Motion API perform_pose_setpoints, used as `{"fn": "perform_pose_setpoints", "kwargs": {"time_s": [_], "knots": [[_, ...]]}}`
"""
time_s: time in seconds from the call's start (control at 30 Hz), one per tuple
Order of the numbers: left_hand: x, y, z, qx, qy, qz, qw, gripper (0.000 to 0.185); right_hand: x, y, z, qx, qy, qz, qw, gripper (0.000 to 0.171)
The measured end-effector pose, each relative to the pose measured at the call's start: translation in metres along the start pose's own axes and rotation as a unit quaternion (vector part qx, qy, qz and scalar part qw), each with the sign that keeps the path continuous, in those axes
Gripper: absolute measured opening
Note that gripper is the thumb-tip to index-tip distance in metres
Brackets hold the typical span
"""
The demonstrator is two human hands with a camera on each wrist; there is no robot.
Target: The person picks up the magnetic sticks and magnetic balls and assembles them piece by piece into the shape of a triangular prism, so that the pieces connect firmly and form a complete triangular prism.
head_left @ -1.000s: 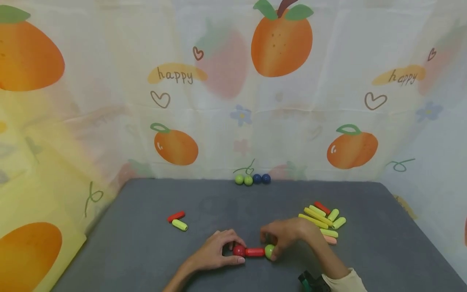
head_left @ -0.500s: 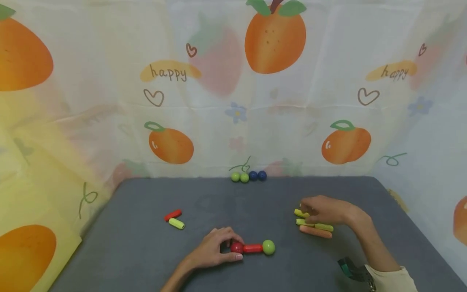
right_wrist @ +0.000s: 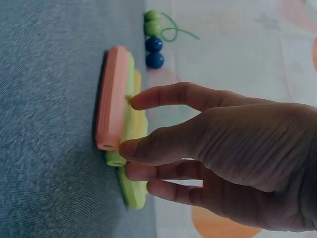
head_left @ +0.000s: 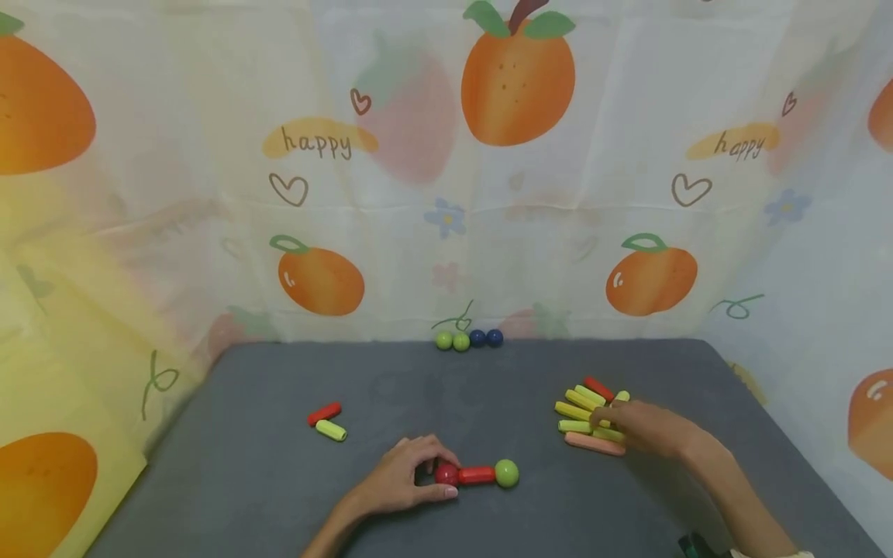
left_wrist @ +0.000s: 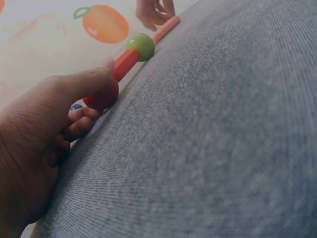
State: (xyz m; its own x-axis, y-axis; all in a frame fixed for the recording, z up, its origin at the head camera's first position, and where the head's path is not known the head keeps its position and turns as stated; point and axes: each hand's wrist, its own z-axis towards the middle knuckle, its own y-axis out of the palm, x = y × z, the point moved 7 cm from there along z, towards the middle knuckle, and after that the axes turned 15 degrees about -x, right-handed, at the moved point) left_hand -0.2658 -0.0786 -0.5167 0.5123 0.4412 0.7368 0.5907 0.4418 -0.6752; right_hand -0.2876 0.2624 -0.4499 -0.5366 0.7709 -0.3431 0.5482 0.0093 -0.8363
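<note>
On the grey mat lies a short chain: a red ball, a red stick and a green ball. My left hand grips the red ball between thumb and fingers. The red stick and green ball run on from it. My right hand rests on a pile of sticks at the right. Its thumb and forefinger pinch a yellow-green stick beside a pink stick.
Two green balls and two blue balls sit at the mat's far edge against a fruit-print cloth wall. A red stick and a yellow-green stick lie at the left.
My right hand left the green ball and went right to the stick pile, then drew back to its near side. My left hand stayed on the red ball.
</note>
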Motion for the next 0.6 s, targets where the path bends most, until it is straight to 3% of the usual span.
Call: {"fn": "perform_pose_setpoints", "kwargs": {"time_s": [0.3, 0.6], "knots": [[-0.0015, 0.0011, -0.0027, 0.003, 0.0, 0.003, 1.0, 0.026, -0.0008, 0.0071, -0.0011, 0.046, -0.005, -0.011, 0.999, 0.024], [-0.0026, 0.0001, -0.0033, 0.003, -0.004, 0.005, 1.0, 0.025, 0.0047, 0.0063, -0.0019, 0.017, 0.041, -0.025, 0.999, 0.031]]}}
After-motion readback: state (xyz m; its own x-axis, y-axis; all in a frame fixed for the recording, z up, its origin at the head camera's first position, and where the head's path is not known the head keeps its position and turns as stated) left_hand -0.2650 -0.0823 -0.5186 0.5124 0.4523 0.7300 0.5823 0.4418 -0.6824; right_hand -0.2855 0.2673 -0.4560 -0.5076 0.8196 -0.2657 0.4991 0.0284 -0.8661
